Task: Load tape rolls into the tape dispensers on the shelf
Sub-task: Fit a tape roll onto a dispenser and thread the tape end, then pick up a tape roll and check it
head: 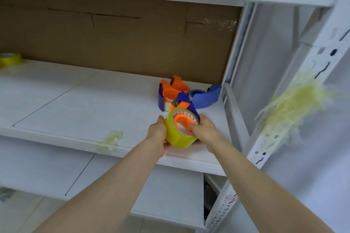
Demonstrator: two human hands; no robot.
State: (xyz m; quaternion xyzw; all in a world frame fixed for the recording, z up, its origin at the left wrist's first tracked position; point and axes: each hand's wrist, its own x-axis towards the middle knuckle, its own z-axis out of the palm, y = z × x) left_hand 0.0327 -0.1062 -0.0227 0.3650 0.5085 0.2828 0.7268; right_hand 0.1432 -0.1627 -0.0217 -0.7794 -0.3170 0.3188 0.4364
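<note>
Loading judged partway: the glossy yellow tape roll (177, 137) sits over the orange plastic hub of a blue-framed dispenser (191, 108); cannot tell whether it is fully seated. Left hand (158, 134) curls round the roll's smooth outer wall. Right hand (205, 132) clamps its rim, thumb in the core. Just behind the roll lie two orange-and-blue dispensers (171, 91) and one all-blue dispenser (207, 96), whose round hubs look bare. A spare roll (10, 58) lies far left of it.

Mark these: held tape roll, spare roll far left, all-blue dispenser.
held tape roll (177, 138), head view, yellow outer wall
spare roll (11, 59), head view, yellow outer wall
all-blue dispenser (207, 98), head view, curved body
</note>
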